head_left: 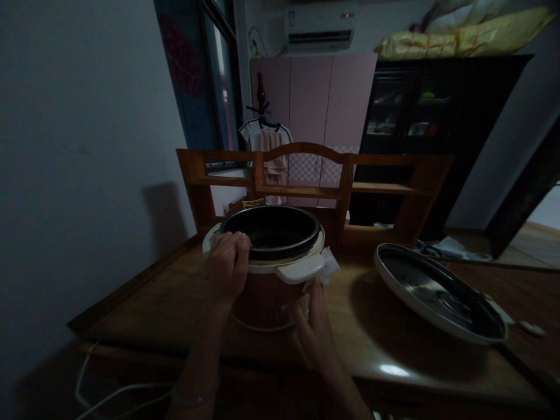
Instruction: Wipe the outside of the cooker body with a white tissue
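Observation:
A rice cooker (261, 300) with a brown body and white rim stands on the wooden desk, its top off. The dark inner pot (280, 224) sits inside it, and no contents can be made out in the dim light. My left hand (227, 265) is closed over the near left edge of the cooker. Below the white front handle (301, 270), my right hand (312, 324) is closed on a white tissue (331, 263), which sticks up beside the handle. Part of the tissue is hidden by my fingers and the handle.
The cooker's round lid (437, 291) lies at the right of the desk (153, 309), inner side showing. A wooden shelf rack (301, 191) rises along the desk's back edge. White cables (126, 388) hang at the lower left, beside the wall.

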{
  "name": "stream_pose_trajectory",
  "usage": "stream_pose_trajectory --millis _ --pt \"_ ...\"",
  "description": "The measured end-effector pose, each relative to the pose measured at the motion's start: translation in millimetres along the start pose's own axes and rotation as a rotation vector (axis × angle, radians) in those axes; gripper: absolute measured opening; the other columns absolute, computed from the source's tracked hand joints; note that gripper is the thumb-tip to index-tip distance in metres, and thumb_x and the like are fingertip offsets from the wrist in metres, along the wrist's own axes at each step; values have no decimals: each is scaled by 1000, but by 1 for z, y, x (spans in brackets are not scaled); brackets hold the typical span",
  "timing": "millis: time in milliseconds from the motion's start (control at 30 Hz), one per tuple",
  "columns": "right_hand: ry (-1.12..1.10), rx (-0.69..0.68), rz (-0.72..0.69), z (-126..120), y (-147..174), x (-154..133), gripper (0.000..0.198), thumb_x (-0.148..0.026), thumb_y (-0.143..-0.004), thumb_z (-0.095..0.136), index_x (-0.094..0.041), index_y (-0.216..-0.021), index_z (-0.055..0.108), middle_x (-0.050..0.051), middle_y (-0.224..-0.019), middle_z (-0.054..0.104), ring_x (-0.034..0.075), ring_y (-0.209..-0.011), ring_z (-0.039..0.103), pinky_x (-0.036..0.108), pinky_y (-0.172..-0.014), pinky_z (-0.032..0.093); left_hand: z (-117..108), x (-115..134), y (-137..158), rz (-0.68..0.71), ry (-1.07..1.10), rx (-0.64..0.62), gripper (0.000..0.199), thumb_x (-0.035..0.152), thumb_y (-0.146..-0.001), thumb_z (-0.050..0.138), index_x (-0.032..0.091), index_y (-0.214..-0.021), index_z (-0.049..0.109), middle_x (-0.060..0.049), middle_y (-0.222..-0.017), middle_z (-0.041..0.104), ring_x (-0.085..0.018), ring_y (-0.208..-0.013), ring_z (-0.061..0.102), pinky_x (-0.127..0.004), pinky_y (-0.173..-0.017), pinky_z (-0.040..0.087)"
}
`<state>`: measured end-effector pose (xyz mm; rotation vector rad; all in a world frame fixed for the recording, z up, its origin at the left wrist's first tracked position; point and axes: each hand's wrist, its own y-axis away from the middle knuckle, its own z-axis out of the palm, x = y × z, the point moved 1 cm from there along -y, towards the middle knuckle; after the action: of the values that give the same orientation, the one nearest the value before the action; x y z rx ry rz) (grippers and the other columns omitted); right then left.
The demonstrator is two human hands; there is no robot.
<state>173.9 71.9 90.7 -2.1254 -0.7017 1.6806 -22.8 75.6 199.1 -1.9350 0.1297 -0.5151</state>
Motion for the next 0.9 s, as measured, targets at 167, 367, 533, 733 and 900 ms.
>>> stream_pose_trajectory --millis 167,367,533,733,900 --pt "-119 46 32 -7 -17 -2 73 -33 -94 45 -22 -157 9 5 -162 23 23 -151 14 46 -122 15 0 -1 0 -9 -17 -8 33 31 -100 30 23 -73 48 -1 -71 53 -19 -76 51 -36 -79 37" --pt "-160 101 90 -6 -14 3 66 -40 -93 50 -25 -154 29 5 -153 42 26 -147 28 48 -119 25 1 -1 0 -10 -13 -14 34 31 -100 30 23 -72 47 -2 -72 53 -19 -76 51 -36 -79 38" --pt "-176 101 299 -3 -1 21 70 -52 -91 53 -23 -151 34 5 -159 30 26 -150 18 49 -121 18 1 -2 1 -11 -10 -8 33 30 -100 30 23 -73 48 -1 -71 52 -19 -76 51 -36 -80 38" --pt "-214 89 414 1 14 33 61 -56 -92 50 -20 -140 51 7 -158 33 27 -149 20 52 -120 19 1 -2 1 -7 -8 -4 31 28 -99 32 23 -72 48 -1 -71 51 -18 -75 50 -36 -79 38" --pt "-242 66 434 4 24 25 68 -57 -94 46 -21 -151 36 4 -159 28 25 -150 13 51 -122 10 1 -1 -1 0 6 -8 32 28 -99 32 23 -71 47 -1 -69 51 -18 -74 50 -36 -79 38"
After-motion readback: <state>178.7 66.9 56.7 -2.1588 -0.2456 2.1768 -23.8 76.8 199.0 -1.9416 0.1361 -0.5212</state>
